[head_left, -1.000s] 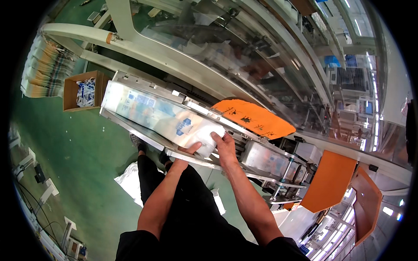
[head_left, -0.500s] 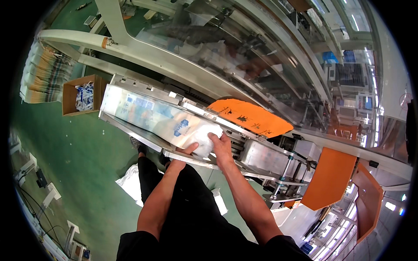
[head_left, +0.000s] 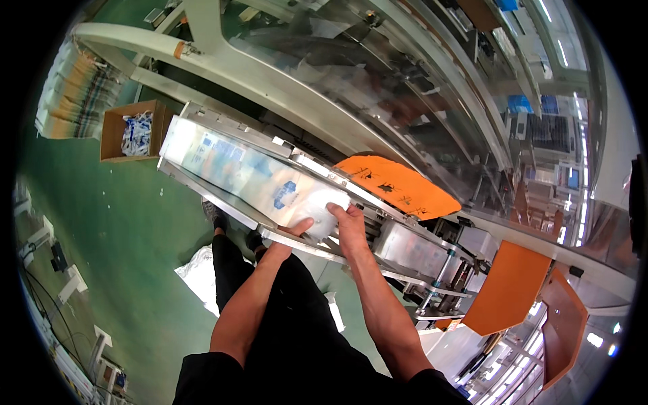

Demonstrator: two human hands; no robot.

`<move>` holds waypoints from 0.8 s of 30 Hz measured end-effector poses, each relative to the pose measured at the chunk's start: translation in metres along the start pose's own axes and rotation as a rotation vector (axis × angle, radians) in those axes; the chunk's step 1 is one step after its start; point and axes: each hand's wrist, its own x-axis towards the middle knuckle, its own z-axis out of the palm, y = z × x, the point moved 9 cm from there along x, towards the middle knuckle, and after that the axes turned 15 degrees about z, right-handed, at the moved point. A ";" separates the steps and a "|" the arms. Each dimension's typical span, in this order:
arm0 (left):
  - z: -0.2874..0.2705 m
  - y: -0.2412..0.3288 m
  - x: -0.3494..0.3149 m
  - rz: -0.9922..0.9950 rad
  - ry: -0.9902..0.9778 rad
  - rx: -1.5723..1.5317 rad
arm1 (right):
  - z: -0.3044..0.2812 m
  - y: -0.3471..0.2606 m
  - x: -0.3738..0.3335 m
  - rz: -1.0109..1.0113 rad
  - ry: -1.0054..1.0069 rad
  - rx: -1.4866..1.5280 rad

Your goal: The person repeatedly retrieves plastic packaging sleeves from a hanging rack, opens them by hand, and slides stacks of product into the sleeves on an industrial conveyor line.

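A long, soft plastic package, pale with blue print and a white end, lies in a slanted metal trough. At its white end, my left hand has the thumb pressed on the near side, with the other fingers mostly hidden. My right hand pinches the same end at its far right corner, thumb and fingers closed on the film. Beyond my right hand, a second clear-wrapped pack sits between the machine's rails.
A cardboard box of crumpled blue-and-white wrappers stands left of the trough, near a stack of packages. Behind the trough are an orange panel and a transparent machine cover. White sheeting lies on the green floor.
The white end of the package looks flatter and less bunched between my hands. Both hands stay on it, and the whole view has shifted slightly.
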 end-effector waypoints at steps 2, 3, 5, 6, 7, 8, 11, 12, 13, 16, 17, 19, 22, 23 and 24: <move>0.002 0.005 -0.001 -0.003 0.006 0.016 | -0.005 0.006 0.006 0.025 0.003 -0.004; 0.002 0.006 -0.002 -0.021 0.011 0.028 | -0.004 0.005 0.007 0.032 0.003 -0.019; 0.000 0.005 -0.002 -0.026 0.012 0.037 | -0.006 0.007 0.007 0.040 0.030 -0.044; -0.001 0.004 -0.001 -0.011 0.012 0.032 | -0.005 0.005 0.005 0.041 0.054 -0.057; -0.003 0.002 -0.001 0.004 0.010 0.029 | -0.005 0.004 0.002 0.043 0.079 -0.069; -0.005 0.000 0.000 0.002 0.002 0.043 | -0.003 0.002 -0.001 0.024 0.083 -0.057; -0.006 -0.005 0.002 -0.010 -0.026 0.080 | -0.002 -0.001 -0.008 -0.032 0.086 -0.024; -0.006 -0.006 0.002 -0.014 -0.032 0.086 | -0.002 -0.002 -0.009 -0.051 0.077 -0.018; -0.006 -0.008 0.002 -0.018 -0.038 0.093 | -0.003 -0.003 -0.010 -0.071 0.067 -0.012; -0.006 -0.011 0.000 -0.036 -0.007 0.055 | -0.006 -0.002 -0.010 -0.101 0.070 0.010; -0.004 -0.011 0.001 -0.030 -0.019 0.046 | -0.007 -0.002 -0.010 -0.108 0.076 0.012; -0.003 -0.010 0.002 -0.021 -0.038 0.033 | -0.009 -0.002 -0.011 -0.116 0.087 0.017; -0.004 -0.010 0.003 -0.040 -0.028 0.056 | -0.010 0.003 -0.010 -0.095 0.089 0.048; -0.004 -0.010 0.003 -0.038 -0.024 0.062 | -0.010 0.003 -0.009 -0.090 0.090 0.032; -0.005 -0.010 0.002 -0.038 -0.020 0.068 | -0.010 0.003 -0.009 -0.083 0.092 0.016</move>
